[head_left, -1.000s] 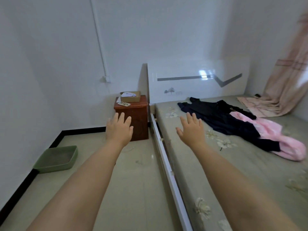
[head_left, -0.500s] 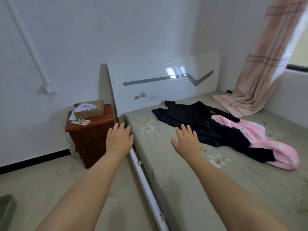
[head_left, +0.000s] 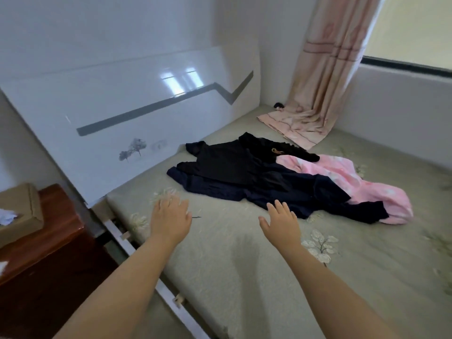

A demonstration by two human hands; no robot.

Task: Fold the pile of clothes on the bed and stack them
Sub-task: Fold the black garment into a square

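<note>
A loose pile of clothes lies on the bed (head_left: 244, 277), which has a pale green flowered cover. A black top (head_left: 225, 165) lies over a dark navy garment (head_left: 288, 192), and a pink flowered garment (head_left: 362, 182) spreads to their right. Both my arms reach out over the bed. My left hand (head_left: 170, 220) hovers with fingers straight near the bed's left edge, left of the pile. My right hand (head_left: 281, 225) is spread flat just in front of the navy garment, apart from it. Neither hand holds anything.
A white headboard (head_left: 137, 113) leans against the wall behind the bed. A brown bedside cabinet (head_left: 44, 253) with a cardboard box (head_left: 19, 211) stands at the left. A pink curtain (head_left: 327, 77) hangs at the far right and drapes onto the bed beside a window ledge.
The view has swung right and moved closer to the bed. Both hands, earlier over the floor and bed edge, are now over the bed near the pile.
</note>
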